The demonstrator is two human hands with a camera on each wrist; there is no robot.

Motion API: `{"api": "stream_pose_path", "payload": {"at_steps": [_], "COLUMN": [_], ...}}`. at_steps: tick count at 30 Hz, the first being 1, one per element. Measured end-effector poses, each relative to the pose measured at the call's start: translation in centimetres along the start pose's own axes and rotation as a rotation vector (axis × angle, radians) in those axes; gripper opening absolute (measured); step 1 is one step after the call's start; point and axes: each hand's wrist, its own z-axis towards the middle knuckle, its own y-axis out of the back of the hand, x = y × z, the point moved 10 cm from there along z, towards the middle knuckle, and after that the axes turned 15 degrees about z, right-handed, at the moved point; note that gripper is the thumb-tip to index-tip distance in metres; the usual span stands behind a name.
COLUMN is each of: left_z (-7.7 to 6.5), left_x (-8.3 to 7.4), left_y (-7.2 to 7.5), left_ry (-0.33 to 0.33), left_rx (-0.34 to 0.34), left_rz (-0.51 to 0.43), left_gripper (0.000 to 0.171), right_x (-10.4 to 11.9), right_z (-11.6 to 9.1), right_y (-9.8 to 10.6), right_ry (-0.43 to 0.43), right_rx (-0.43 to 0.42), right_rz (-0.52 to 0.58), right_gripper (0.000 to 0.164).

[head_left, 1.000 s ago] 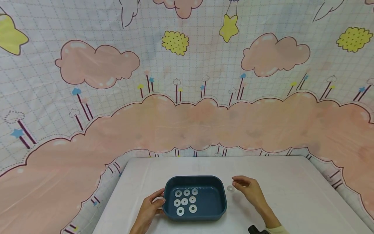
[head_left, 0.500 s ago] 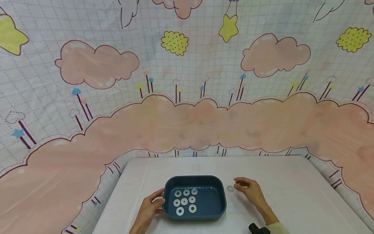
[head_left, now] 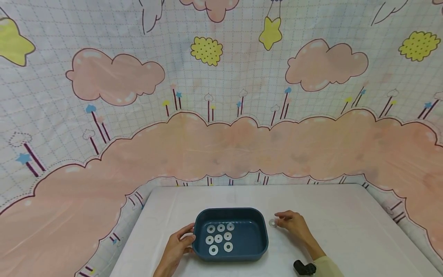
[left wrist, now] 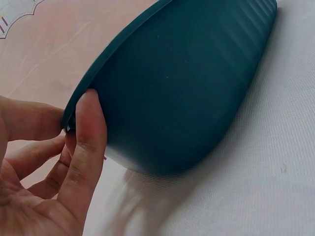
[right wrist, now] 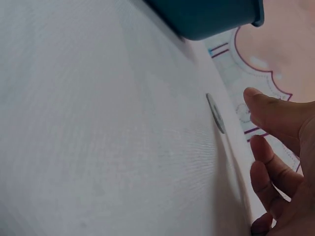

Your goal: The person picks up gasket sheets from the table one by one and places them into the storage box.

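Note:
A dark blue rectangular bin (head_left: 249, 242) stands on the white table, with several flat washers (head_left: 213, 250) lying in its left half. My left hand (head_left: 174, 246) holds the bin at its left end, and the left wrist view shows the thumb and fingers (left wrist: 88, 123) pinching the rim. Right of the bin, a single washer (head_left: 272, 222) lies on the table. Beside it is my right hand (head_left: 294, 225), fingertips right at the washer's edge in the head view. In the right wrist view that washer (right wrist: 215, 113) sits apart from the loosely bent fingers (right wrist: 266, 147), which hold nothing.
The white-covered table (head_left: 180, 196) extends behind and to both sides of the bin. Behind it hangs a cloth backdrop (head_left: 221, 150) printed with clouds and stars. A black device (head_left: 304, 267) is worn at the right wrist by a pale yellow sleeve (head_left: 328, 267).
My right hand shifts slightly left, and its fingertips come to the loose washer's edge. The left hand, the bin and the washers inside stay in place.

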Motion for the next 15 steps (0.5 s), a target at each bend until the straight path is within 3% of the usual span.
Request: {"api": "stream_pose_path", "payload": {"at_steps": [15], "left_z": [-0.03], "left_x": [-0.1], "left_y": [-0.04], "left_ry": [-0.01], "left_rx": [0.013], "left_rz": [-0.003], "left_gripper": [0.052], "right_x": [0.16], "right_z": [-0.2], "right_y": [-0.71], "right_ry": [0.062], "right_rx": [0.004], "right_rz": [-0.099], "right_gripper": [0.028]}}
